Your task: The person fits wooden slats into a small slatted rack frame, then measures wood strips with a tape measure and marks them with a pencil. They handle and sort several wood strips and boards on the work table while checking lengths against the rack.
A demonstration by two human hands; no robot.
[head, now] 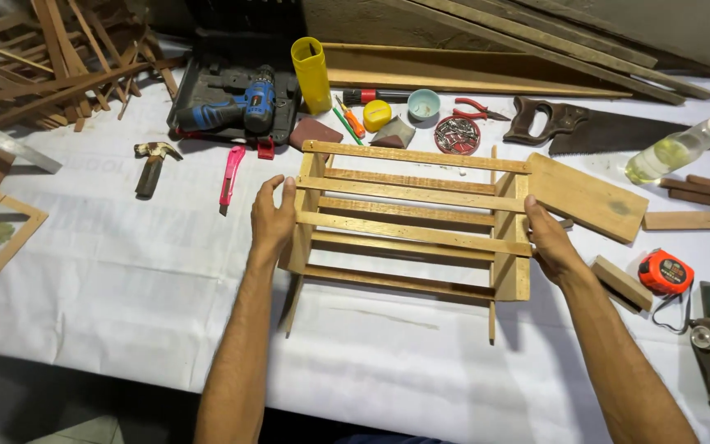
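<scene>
Two forearms reach in; left hand (273, 220) and right hand (550, 242) clasp the slatted wooden rack (408, 222) by its ends, fingers closed on it, steadying it on the white table (125, 271)

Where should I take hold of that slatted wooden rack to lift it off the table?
Probably by the two solid end boards, one from each side. The slatted wooden rack has thin slats running lengthwise, and the left hand and right hand already sit at its opposite ends.

A white cloth (125, 263) covers the workbench. Long planks (536, 33) lean against a drab wall (684, 25) behind, under flat light
</scene>
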